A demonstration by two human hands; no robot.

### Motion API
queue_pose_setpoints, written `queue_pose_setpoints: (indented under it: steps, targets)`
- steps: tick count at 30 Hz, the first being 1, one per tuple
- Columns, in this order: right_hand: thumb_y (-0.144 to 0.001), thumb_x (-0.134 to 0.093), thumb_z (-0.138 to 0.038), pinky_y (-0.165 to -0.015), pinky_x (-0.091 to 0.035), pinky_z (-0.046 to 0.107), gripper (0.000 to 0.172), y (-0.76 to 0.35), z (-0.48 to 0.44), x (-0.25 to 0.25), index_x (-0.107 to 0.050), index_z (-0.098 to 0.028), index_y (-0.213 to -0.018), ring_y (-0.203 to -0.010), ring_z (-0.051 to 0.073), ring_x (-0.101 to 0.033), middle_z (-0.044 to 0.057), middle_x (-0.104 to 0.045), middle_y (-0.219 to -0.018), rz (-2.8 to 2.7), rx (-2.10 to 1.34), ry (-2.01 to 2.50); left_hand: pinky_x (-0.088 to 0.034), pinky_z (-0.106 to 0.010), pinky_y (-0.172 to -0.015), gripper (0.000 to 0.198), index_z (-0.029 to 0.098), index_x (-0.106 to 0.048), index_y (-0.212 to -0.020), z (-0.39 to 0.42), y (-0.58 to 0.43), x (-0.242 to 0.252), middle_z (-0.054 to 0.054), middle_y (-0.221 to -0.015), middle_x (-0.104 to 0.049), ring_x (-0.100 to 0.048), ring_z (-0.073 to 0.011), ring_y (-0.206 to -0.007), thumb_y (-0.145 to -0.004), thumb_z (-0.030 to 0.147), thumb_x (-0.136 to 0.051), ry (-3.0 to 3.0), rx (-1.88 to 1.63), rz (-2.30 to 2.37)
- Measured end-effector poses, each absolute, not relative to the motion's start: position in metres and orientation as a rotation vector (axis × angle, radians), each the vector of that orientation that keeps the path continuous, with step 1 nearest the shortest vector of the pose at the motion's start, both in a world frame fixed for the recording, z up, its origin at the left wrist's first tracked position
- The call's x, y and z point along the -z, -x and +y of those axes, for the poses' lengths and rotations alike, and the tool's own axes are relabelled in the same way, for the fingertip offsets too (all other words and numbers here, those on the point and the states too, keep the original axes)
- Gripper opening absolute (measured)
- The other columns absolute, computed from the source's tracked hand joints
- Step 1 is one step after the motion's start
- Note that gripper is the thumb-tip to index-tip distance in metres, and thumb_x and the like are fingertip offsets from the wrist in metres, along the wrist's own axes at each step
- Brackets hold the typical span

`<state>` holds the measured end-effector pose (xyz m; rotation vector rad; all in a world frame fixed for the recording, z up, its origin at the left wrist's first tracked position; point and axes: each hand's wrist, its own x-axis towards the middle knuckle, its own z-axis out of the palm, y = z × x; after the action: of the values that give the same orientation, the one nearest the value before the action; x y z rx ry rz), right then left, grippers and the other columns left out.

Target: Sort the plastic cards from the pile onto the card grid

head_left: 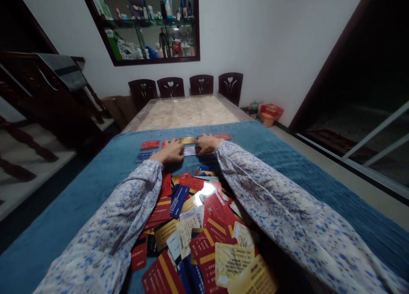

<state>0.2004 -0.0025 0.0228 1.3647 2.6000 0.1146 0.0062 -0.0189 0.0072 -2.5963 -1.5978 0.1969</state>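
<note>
At twelve o'clock on the blue cloth [86, 196], the person's left hand [171, 151] and right hand [207, 143] are slightly apart, at two ends of a pale rectangular card [191, 151]; whether they clamp it, I cannot tell. Light, even fingertip pressure should keep it flat. One gold rectangular card [188, 140] lies just beyond. At six o'clock, a loose multicoloured card heap [214, 208] crowds the white flowered sleeves [107, 223].

Left hand [171, 151] and right hand [207, 144]: fingertips indistinct, each hand covering part of the rows of cards [188, 140]. Card pile [189, 232]: cut off by the lower edge, under layers concealed, a patch whitened by glare, much print illegibly small. Cabinet [156, 62]: top beyond the upper edge.
</note>
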Motion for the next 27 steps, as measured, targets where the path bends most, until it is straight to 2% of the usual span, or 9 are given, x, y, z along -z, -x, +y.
queue_pose_setpoints:
  steps: [6, 10, 13, 17, 23, 27]
  targets:
    - [-0.088, -0.068, -0.042, -0.099, -0.046, 0.05, 0.05, -0.209, -0.012, -0.031, -0.07, -0.017, -0.131, -0.129, 0.038, -0.054, 0.018, -0.067, -0.136, 2.674, -0.124, -1.363, -0.037, -0.057, -0.109, 0.039, 0.018, -0.067, -0.124, -0.019, -0.004, -0.006, -0.018, -0.137, -0.06, -0.045, -0.0378, -0.135, -0.086, 0.028, -0.06, 2.631, -0.062, -1.524]
    - [-0.092, -0.064, -0.038, -0.094, -0.044, 0.042, 0.04, -0.219, -0.017, -0.034, -0.073, -0.019, -0.126, -0.127, 0.035, -0.056, 0.016, -0.069, -0.134, 2.753, -0.187, -1.378, -0.036, -0.055, -0.109, 0.037, 0.017, -0.067, -0.124, -0.022, -0.007, -0.008, -0.018, -0.135, -0.061, -0.046, -0.0367, -0.134, -0.091, 0.027, -0.054, 2.675, 0.019, -1.463]
    - [-0.097, -0.055, -0.03, -0.089, -0.04, 0.035, 0.031, -0.226, -0.023, -0.035, -0.078, -0.019, -0.115, -0.119, 0.03, -0.06, 0.015, -0.074, -0.124, 2.809, -0.267, -1.429, -0.035, -0.053, -0.108, 0.036, 0.017, -0.066, -0.125, -0.029, -0.013, -0.011, -0.018, -0.138, -0.06, -0.044, -0.0355, -0.136, -0.094, 0.025, -0.05, 2.697, 0.034, -1.41]
    - [-0.1, -0.046, -0.021, -0.085, -0.035, 0.035, 0.035, -0.236, -0.038, -0.037, -0.08, -0.017, -0.108, -0.112, 0.027, -0.062, 0.015, -0.077, -0.116, 2.822, -0.333, -1.483, -0.034, -0.052, -0.107, 0.033, 0.016, -0.068, -0.121, -0.038, -0.023, -0.013, -0.018, -0.138, -0.061, -0.044, -0.0345, -0.135, -0.094, 0.021, -0.05, 2.717, 0.063, -1.347]
    - [-0.1, -0.047, -0.02, -0.082, -0.031, 0.037, 0.034, -0.256, -0.06, -0.037, -0.08, -0.019, -0.105, -0.11, 0.027, -0.059, 0.014, -0.077, -0.116, 2.792, -0.335, -1.536, -0.034, -0.054, -0.107, 0.029, 0.018, -0.072, -0.115, -0.053, -0.043, -0.013, -0.017, -0.129, -0.066, -0.047, -0.0352, -0.132, -0.096, 0.02, -0.051, 2.764, 0.137, -1.265]
    - [-0.099, -0.049, -0.021, -0.081, -0.03, 0.037, 0.031, -0.272, -0.071, -0.032, -0.079, -0.02, -0.106, -0.112, 0.027, -0.058, 0.013, -0.075, -0.122, 2.775, -0.332, -1.582, -0.031, -0.057, -0.11, 0.028, 0.019, -0.074, -0.112, -0.064, -0.059, -0.014, -0.015, -0.126, -0.068, -0.046, -0.0353, -0.133, -0.095, 0.019, -0.052, 2.796, 0.165, -1.206]
